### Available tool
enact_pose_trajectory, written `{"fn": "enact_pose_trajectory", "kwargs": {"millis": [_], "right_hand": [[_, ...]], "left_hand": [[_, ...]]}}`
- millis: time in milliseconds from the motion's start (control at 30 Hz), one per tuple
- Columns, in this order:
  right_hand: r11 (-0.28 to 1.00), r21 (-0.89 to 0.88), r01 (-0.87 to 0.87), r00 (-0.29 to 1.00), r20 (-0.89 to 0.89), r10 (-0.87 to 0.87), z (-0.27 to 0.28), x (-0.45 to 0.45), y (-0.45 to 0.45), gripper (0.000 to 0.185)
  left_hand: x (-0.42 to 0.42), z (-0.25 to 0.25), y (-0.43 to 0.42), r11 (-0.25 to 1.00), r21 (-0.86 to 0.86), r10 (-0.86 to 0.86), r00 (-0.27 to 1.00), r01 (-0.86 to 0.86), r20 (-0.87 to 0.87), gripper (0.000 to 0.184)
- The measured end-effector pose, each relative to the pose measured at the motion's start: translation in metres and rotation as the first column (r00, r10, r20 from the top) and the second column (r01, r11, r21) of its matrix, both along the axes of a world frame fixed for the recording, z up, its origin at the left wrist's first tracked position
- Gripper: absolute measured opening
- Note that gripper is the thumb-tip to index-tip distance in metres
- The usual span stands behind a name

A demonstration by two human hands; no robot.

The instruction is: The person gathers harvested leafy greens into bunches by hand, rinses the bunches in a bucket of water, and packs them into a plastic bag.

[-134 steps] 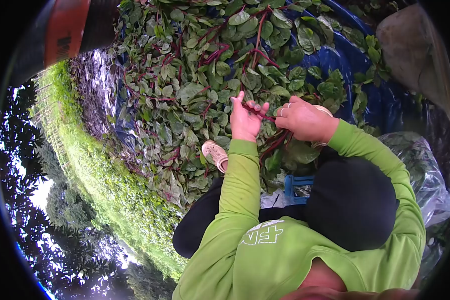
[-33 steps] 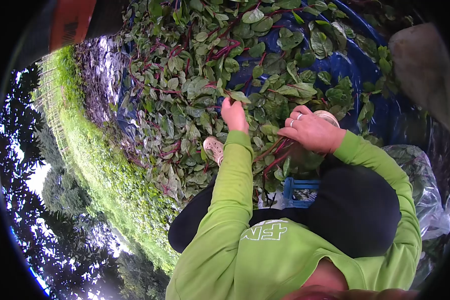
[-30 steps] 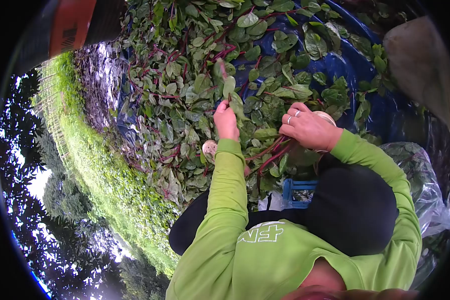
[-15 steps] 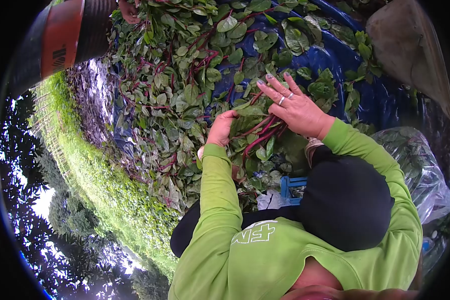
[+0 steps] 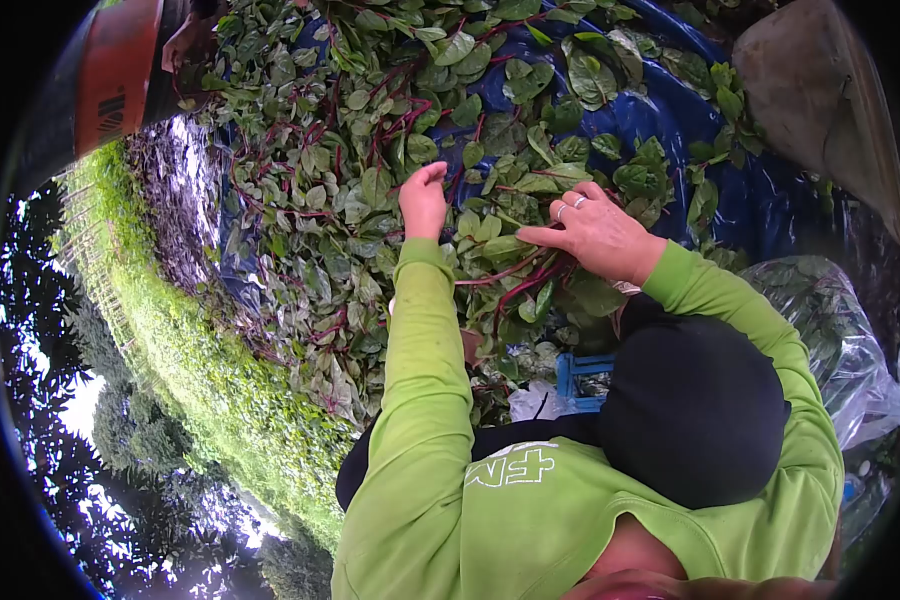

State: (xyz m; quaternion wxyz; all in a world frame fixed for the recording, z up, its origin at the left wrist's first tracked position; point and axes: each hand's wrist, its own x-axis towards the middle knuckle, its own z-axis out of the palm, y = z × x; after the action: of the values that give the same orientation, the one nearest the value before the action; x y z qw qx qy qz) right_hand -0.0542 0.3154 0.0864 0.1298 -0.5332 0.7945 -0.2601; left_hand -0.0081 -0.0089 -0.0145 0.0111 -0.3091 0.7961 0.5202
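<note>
Red-stemmed Malabar spinach (image 5: pixel 330 190) lies in a thick pile before me. My right hand (image 5: pixel 600 238), with rings on its fingers, is closed around a bunch of Malabar spinach stems (image 5: pixel 518 288); their cut ends point down toward my lap and leaves stick out beside the fingers. To the left, my left hand (image 5: pixel 423 203) is held over the pile, fingers loosely bent and nothing visible in them. Its palm side is partly hidden.
Under the leaves spreads a blue tarp (image 5: pixel 660 110). A black and orange container (image 5: pixel 115 85) is at upper left, near another person's hand (image 5: pixel 182 45). At right are a grey-brown cone-shaped object (image 5: pixel 820 100) and a clear plastic bag (image 5: pixel 830 330) of leaves. A blue plastic frame (image 5: pixel 582 378) is by my knee.
My left hand has left the bunch and moved up and left over the pile. My right hand's spread fingers have curled in around the stems. The other person's hand has shifted left.
</note>
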Motion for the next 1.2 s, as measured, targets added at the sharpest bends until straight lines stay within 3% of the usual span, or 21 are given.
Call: {"fn": "enact_pose_trajectory", "kwargs": {"millis": [100,133,200,300,333,400,433,500,533,633,700,733,767,800,833,933,1033,1067,1167,1200], "right_hand": [[0.995,0.094,0.012,0.999,-0.053,-0.007,-0.003,0.004,-0.001,0.026],[0.99,0.14,0.026,0.997,-0.075,-0.016,-0.006,0.005,-0.001,0.025],[0.988,0.145,0.051,0.994,-0.104,-0.036,-0.013,0.006,-0.001,0.022],[0.986,0.164,0.037,0.998,-0.064,-0.026,-0.013,0.004,0.001,0.019],[0.986,0.167,0.024,0.999,-0.04,-0.018,-0.011,0.002,0.0,0.018],[0.998,0.004,0.06,0.982,-0.178,-0.058,-0.004,-0.002,-0.004,0.017],[0.994,-0.08,0.07,0.967,-0.241,-0.087,-0.001,-0.003,-0.007,0.016],[0.993,-0.088,0.079,0.949,-0.299,-0.102,0.001,-0.006,-0.013,0.019],[0.992,-0.092,0.085,0.938,-0.328,-0.111,0.002,-0.008,-0.015,0.021],[0.971,-0.124,0.204,0.961,-0.165,-0.223,-0.017,-0.004,-0.014,0.017],[0.977,0.077,0.197,0.978,-0.086,-0.19,-0.015,-0.006,-0.007,0.013],[0.967,0.177,0.184,0.983,-0.045,-0.179,-0.013,-0.007,-0.004,0.013],[0.973,0.15,0.174,0.985,-0.044,-0.169,-0.014,-0.007,-0.002,0.012],[0.979,0.122,0.164,0.986,-0.045,-0.159,-0.015,-0.006,0.0,0.012],[0.984,0.094,0.154,0.988,-0.047,-0.15,-0.016,-0.006,0.002,0.013],[0.989,0.057,0.139,0.989,-0.051,-0.136,-0.018,-0.007,0.006,0.022],[0.987,0.031,0.159,0.986,-0.051,-0.157,-0.026,-0.008,0.009,0.024],[0.988,0.029,0.151,0.988,-0.046,-0.149,-0.027,-0.01,0.011,0.023],[0.989,0.024,0.147,0.988,-0.043,-0.146,-0.026,-0.01,0.013,0.018],[0.989,0.021,0.15,0.988,-0.045,-0.149,-0.025,-0.009,0.013,0.016]], "left_hand": [[-0.035,-0.008,0.023,0.921,-0.346,-0.176,0.984,0.178,0.037,0.034],[-0.043,-0.014,0.025,0.894,-0.39,-0.206,0.975,0.22,0.077,0.035],[-0.05,-0.027,0.028,0.832,-0.462,-0.26,0.952,0.306,0.162,0.038],[-0.053,-0.014,0.03,0.832,-0.379,-0.305,0.904,0.405,0.298,0.032],[-0.05,-0.008,0.033,0.873,-0.312,-0.306,0.919,0.374,0.247,0.03],[-0.038,0.006,0.042,0.932,-0.172,-0.297,0.944,0.32,0.144,0.026],[-0.031,0.017,0.052,0.904,-0.173,-0.377,0.92,0.391,0.109,0.024],[-0.015,0.024,0.071,0.858,-0.036,-0.512,0.859,0.512,0.017,0.022],[-0.006,0.019,0.082,0.872,0.201,-0.454,0.891,0.447,-0.016,0.022],[-0.015,0.058,0.106,0.713,0.573,-0.494,0.87,0.404,0.002,0.031],[-0.037,0.062,0.099,0.7,0.67,-0.423,0.9,0.248,0.108,0.036],[-0.054,0.045,0.096,0.818,0.455,-0.393,0.919,0.352,-0.005,0.032],[-0.078,0.029,0.088,0.9,0.122,-0.409,0.908,0.418,-0.089,0.026],[-0.111,0.019,0.082,0.875,-0.238,-0.467,0.863,0.421,-0.19,0.024],[-0.143,0.032,0.084,0.793,-0.459,-0.534,0.819,0.4,-0.209,0.025],[-0.228,0.003,0.077,0.482,-0.843,-0.712,0.669,0.241,-0.215,0.024],[-0.25,0.005,0.096,0.288,-0.845,-0.658,0.734,0.451,0.167,0.022],[-0.251,0.009,0.103,0.136,-0.836,-0.614,0.708,0.531,0.349,0.032],[-0.233,0.027,0.117,0.07,-0.831,-0.706,0.616,0.552,0.35,0.021],[-0.224,0.034,0.121,0.162,-0.848,-0.745,0.626,0.505,0.231,0.013]]}}
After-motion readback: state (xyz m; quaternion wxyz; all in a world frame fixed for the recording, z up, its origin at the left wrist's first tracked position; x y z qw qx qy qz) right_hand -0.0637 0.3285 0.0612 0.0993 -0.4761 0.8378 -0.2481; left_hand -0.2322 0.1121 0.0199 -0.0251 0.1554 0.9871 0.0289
